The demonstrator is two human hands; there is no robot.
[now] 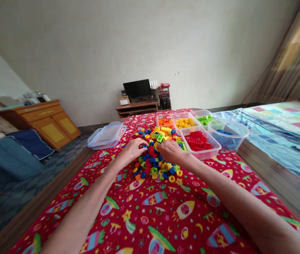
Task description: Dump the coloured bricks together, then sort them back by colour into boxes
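Observation:
A heap of small plastic building blocks (155,155) in red, blue, yellow, green and orange lies on a red cloth with rocket prints (150,211). My left hand (133,149) rests on the heap's left side, fingers curled down among the blocks. On the heap's right side my right hand (171,151) has its fingers bent into the blocks. What either hand holds is hidden under the fingers.
Clear tubs behind the heap hold sorted blocks: red (199,142), orange (165,122), yellow (184,122), green (204,118), and a round tub with blue (228,134). Stacked clear lids (106,135) lie at the left. A wooden cabinet (46,121) and a desk with a monitor (138,96) stand beyond.

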